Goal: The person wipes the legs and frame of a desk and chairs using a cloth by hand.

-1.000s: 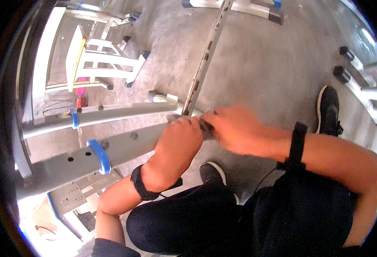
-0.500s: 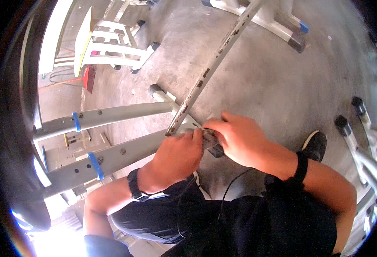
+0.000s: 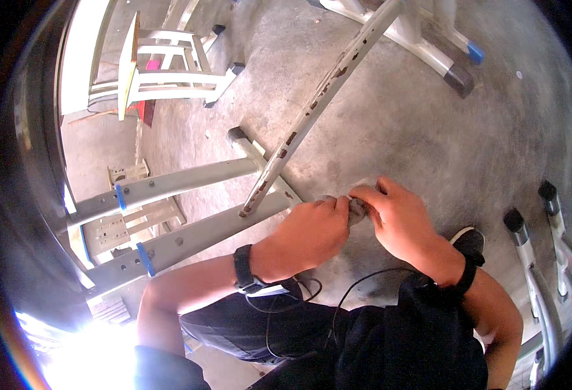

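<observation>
In front of me, my left hand [image 3: 308,235] and my right hand [image 3: 399,216] come together with fingers pinched on a small grey, crumpled-looking piece [image 3: 357,211]. My fingers cover much of it, so its kind is unclear. Just left of my left hand stands a light grey metal frame [image 3: 201,233] with two parallel legs. Blue tape bands [image 3: 145,259] wrap both legs. A crossbar [image 3: 305,123] with chipped paint slopes up to the right from the frame. Neither hand appears to grip the frame now.
A white stool-like stand [image 3: 175,77] is at the far left, near a red dustpan [image 3: 146,112]. Another metal base [image 3: 422,55] with dark end caps stands at the back. More capped metal legs [image 3: 526,260] are on the right. Thin black cable [image 3: 364,279] loops by my lap.
Both hands have moved right, away from the lower end of the frame where they worked close against it, with the small grey piece between their fingers. The view has shifted slightly.
</observation>
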Motion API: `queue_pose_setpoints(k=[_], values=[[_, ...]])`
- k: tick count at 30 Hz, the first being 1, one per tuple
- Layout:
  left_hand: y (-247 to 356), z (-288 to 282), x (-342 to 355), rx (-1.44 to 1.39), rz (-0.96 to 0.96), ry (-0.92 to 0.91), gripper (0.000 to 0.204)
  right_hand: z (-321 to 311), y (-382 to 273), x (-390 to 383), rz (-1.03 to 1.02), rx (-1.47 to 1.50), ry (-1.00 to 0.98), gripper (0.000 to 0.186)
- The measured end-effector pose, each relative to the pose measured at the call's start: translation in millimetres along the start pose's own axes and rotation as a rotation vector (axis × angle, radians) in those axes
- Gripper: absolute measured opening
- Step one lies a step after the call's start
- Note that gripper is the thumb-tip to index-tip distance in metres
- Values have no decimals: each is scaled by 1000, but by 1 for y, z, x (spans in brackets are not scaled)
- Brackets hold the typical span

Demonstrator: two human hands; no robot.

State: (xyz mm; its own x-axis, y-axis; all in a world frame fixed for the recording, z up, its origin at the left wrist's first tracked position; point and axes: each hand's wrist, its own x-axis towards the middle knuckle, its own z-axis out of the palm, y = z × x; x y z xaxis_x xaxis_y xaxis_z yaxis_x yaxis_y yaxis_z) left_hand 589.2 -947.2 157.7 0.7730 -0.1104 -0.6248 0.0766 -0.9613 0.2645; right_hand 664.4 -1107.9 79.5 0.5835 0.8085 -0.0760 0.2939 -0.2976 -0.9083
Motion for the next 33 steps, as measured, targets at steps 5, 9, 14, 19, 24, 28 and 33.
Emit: queue_pose_setpoints(k=[5,9,14,19,24,28,33], values=[[14,1,22,-107,-25,9,34,-21,13,-2,28,-27,-5,27],[27,4,38,-112,-69,-5,27,-30,25,-8,68,-59,-3,27],[33,4,58,-166,-117,10,36,-39,37,-11,98,-83,55,30],[40,0,102,-312,-164,294,44,-74,54,3,128,-104,171,32],[53,-24,167,-409,-175,595,48,-122,78,40,115,-216,344,35],[56,-41,221,-46,-34,850,44,-151,98,76,111,-314,472,36],[46,-48,290,153,2,806,47,-156,137,113,175,-493,505,36]])
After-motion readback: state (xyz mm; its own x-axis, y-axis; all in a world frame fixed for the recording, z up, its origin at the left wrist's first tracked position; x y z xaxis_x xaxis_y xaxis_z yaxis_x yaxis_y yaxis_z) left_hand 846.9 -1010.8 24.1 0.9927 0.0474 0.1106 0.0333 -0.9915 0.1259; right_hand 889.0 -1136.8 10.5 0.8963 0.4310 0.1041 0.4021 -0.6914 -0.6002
